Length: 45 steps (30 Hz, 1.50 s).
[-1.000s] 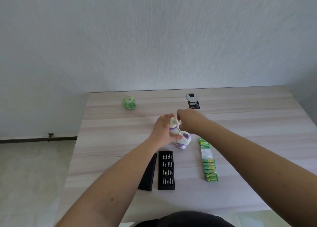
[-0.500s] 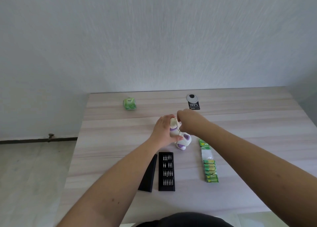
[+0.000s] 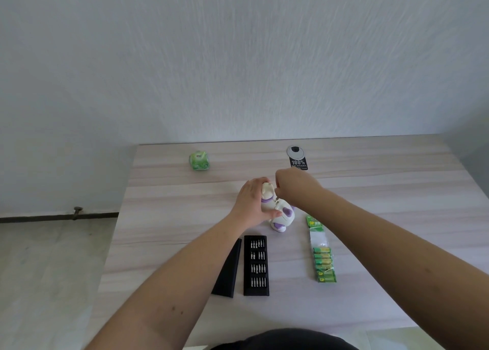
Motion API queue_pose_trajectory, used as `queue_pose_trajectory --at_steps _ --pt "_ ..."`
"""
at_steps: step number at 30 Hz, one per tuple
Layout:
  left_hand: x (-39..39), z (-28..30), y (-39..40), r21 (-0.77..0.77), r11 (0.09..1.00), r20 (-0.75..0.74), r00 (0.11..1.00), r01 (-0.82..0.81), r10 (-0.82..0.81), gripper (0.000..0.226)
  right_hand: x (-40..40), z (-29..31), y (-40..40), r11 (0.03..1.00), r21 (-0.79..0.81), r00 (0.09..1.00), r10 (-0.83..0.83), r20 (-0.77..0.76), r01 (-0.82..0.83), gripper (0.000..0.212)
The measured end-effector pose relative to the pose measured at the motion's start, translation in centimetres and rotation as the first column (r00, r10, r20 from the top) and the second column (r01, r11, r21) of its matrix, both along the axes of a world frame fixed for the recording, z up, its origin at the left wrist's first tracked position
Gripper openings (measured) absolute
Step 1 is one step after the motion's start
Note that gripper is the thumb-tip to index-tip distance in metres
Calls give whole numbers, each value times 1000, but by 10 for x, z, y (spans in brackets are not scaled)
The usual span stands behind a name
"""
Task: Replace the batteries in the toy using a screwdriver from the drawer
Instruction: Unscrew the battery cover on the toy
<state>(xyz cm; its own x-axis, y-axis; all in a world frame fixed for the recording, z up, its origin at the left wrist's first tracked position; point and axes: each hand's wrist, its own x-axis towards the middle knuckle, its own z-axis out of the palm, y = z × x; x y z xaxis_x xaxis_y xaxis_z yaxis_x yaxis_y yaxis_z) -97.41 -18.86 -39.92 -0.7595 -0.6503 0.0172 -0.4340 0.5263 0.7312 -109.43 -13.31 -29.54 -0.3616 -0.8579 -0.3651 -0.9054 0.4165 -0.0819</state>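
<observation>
left hand (image 3: 251,204) grips toy (image 3: 280,212) on table (image 3: 169,217); right hand (image 3: 293,188) fingers curled over toy, contents unclear

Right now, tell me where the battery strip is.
In the head view, the battery strip lies flat on the table, on the person's right, under the right forearm, just right of the toy and the bit tray.

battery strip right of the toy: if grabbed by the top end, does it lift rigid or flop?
Likely flops: the battery strip looks like thin clear film, already wavy on the table. Probably bottom-heavy, since its batteries crowd the near end. The emptied upper part may crumple.
</observation>
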Motion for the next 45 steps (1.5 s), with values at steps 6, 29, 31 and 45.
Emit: queue_pose_trajectory --at_steps 6,29,31,45 --pt "0 2 0 -11 1000 0 1000 -2 2 77 0 0 1 1000 4 1000 27 16 -27 7" --pt "-1 -4 -2 -10 1000 -5 1000 7 -7 81 -7 2 6 1000 -10 999 29 -38 -29 12" --pt "-1 -3 -2 -12 1000 0 1000 12 -12 83 -10 3 9 1000 -8 997 24 -72 -25 18" --pt "0 -1 -1 -5 1000 -7 1000 18 -19 78 -8 15 99 973 -13 872 -202 446 232 23"
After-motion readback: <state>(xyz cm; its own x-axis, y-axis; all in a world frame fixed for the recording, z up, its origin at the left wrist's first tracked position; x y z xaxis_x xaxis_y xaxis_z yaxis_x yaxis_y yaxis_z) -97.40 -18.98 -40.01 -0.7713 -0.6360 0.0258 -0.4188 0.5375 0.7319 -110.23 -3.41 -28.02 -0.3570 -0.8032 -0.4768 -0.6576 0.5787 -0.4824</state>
